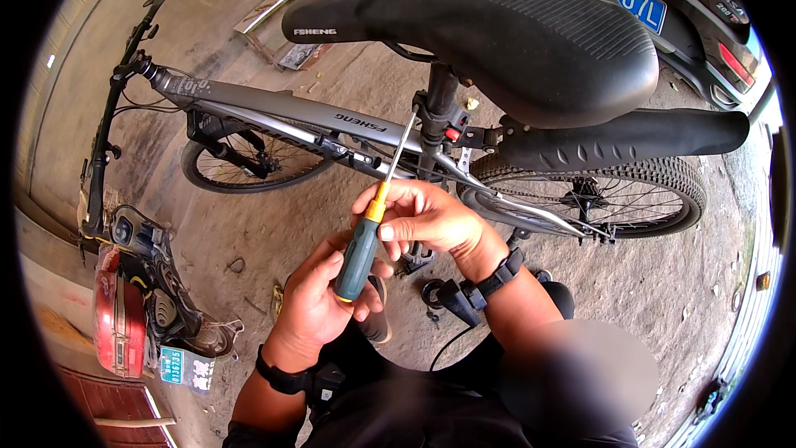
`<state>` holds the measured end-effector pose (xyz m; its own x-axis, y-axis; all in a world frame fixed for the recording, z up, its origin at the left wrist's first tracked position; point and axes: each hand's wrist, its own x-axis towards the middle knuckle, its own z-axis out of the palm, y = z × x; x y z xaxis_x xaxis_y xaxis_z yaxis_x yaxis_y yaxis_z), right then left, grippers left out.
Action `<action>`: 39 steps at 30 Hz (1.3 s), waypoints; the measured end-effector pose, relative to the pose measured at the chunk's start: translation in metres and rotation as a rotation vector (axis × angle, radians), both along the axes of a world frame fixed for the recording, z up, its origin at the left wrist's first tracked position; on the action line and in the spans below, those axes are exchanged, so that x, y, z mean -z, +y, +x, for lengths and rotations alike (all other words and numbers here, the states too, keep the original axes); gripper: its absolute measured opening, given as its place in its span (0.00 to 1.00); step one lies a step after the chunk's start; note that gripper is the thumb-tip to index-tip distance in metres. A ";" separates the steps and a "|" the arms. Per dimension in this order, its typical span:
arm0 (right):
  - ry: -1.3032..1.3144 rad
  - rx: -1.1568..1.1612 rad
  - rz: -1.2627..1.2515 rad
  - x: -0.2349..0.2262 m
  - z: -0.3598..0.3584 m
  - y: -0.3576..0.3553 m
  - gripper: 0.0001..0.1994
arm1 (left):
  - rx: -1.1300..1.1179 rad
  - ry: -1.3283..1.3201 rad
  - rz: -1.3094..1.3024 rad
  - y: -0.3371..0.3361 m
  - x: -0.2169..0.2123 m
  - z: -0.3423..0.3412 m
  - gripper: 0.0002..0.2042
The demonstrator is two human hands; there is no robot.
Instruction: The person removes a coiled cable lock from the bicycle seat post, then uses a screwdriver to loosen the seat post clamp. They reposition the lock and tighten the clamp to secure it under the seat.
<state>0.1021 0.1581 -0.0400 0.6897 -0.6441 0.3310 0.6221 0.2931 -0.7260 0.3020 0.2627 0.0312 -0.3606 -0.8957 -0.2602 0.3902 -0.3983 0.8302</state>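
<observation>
A screwdriver [359, 259] with a dark green and yellow handle and a slim metal shaft slants up and away from me. My left hand [313, 294] is curled around the lower part of the handle. Higher up, the thumb and fingers of my right hand [435, 220] pinch the yellow collar. In the picture the shaft's tip reaches the clamp area on the seat post [441, 95] of a grey bicycle [274, 108]; whether it touches is unclear. Just right of the tip sits a small red light or reflector [452, 134] by the post.
The black saddle [497, 29] overhangs the work area, with a black rear mudguard [622, 139] above the back wheel [680, 199]. Handlebars [104, 149] stand at the far left, near a motor scooter [157, 307] with a red box. A dark vehicle [705, 50] is at the upper right.
</observation>
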 end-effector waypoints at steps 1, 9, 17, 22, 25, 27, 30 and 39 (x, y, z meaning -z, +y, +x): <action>0.005 0.016 -0.005 -0.001 -0.001 0.000 0.17 | -0.004 -0.020 -0.036 0.000 0.000 -0.001 0.24; 0.057 0.066 0.013 0.009 0.004 -0.003 0.15 | 0.001 -0.071 -0.069 -0.003 0.006 -0.004 0.26; 0.108 0.059 -0.064 0.014 -0.002 -0.009 0.17 | -0.059 -0.258 -0.227 -0.001 0.013 -0.011 0.23; 0.019 0.044 -0.005 0.005 0.000 -0.004 0.14 | -0.026 -0.095 -0.051 -0.004 0.004 -0.006 0.24; -0.015 0.032 0.023 0.004 0.000 -0.003 0.13 | -0.032 0.007 0.051 -0.004 0.001 -0.007 0.25; 0.011 0.063 -0.004 0.015 0.000 -0.006 0.13 | -0.019 -0.019 -0.020 -0.004 0.005 -0.009 0.23; 0.022 0.083 -0.058 0.025 0.004 -0.012 0.13 | 0.012 -0.140 -0.186 -0.004 0.014 -0.007 0.22; 0.003 0.061 0.013 0.013 -0.002 -0.005 0.12 | 0.005 0.032 0.031 -0.005 0.006 -0.009 0.27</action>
